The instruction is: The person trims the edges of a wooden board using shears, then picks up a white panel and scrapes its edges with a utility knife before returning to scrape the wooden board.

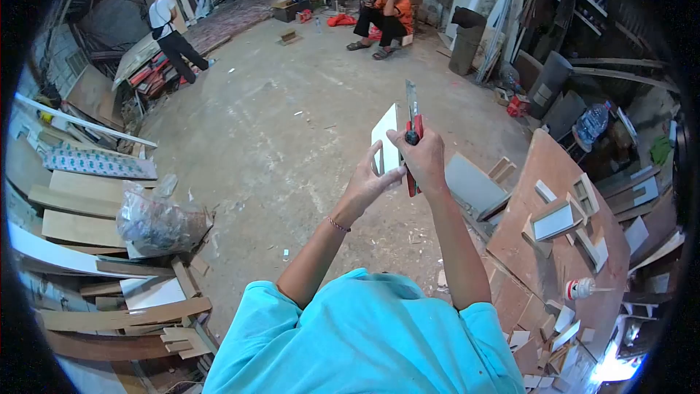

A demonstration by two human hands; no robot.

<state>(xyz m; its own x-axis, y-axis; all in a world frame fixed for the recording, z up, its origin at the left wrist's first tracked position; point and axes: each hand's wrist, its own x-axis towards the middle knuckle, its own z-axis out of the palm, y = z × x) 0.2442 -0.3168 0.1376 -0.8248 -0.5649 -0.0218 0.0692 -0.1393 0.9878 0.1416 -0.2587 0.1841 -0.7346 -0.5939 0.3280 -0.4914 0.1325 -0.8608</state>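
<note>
Out in front of my body, a white rectangular panel (384,138) stands on edge between my hands. My left hand (370,184) holds its lower left part, with thumb and fingers around it. In my right hand (425,159) is a red and black cutter (414,133), its metal blade pointing up and away from me. The right thumb reaches to the panel's right edge. Whether the blade touches the panel cannot be made out.
A wooden table (536,197) at right bears small wood-and-white frames and a glue bottle (580,288). Wood strips and a plastic bag (157,219) lie left. One person (171,29) stands back left; another (386,18) sits at the back.
</note>
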